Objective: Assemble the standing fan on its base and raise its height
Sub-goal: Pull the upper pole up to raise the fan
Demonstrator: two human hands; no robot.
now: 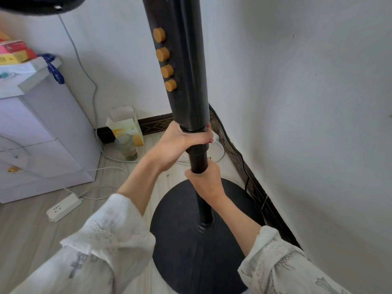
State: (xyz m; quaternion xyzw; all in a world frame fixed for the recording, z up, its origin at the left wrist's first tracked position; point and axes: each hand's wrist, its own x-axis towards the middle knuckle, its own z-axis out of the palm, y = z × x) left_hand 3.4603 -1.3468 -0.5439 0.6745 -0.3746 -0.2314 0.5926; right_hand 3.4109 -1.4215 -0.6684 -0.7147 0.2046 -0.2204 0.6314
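A black standing fan rises from its round black base (180, 247) on the floor. Its thick upper column (186, 81) carries several orange buttons (163, 54). Below it a thinner black pole (204, 211) runs down into the base's centre. My left hand (180, 143) is wrapped around the collar just under the thick column. My right hand (204, 181) grips the height-adjustment collar a little lower on the pole. The edge of the fan head (40, 5) shows at the top left.
White walls meet in a corner close behind and to the right of the fan. A white appliance (38, 141) stands at left with boxes on top. A power strip (63, 206), white cables, a glass jar (126, 147) and a carton (127, 126) lie on the floor.
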